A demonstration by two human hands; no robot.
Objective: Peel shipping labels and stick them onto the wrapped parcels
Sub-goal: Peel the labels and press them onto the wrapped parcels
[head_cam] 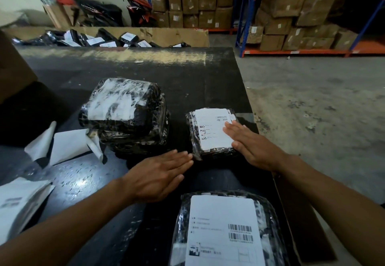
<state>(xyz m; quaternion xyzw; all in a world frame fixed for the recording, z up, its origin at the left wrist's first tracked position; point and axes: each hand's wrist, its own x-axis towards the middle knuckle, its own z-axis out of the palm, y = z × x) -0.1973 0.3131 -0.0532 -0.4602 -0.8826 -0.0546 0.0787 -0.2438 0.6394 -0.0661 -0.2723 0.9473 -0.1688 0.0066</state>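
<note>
A small black wrapped parcel [195,136] lies on the black table [145,73] at centre right, with a white shipping label [212,130] on its top. My right hand [250,144] lies flat with straight fingers on the right side of that label. My left hand [160,174] is flat and open just left of the parcel's near corner, fingertips close to it. A bigger labelled parcel [227,230] sits nearest me. To the left, a stack of wrapped black parcels [125,115] shows wrinkled white patches on top.
Peeled white backing sheets [62,142] lie left of the stack, and a pile of label sheets [18,203] sits at the lower left. A cardboard bin of labelled parcels [100,40] stands beyond the table. Shelves of brown boxes [291,15] line the back.
</note>
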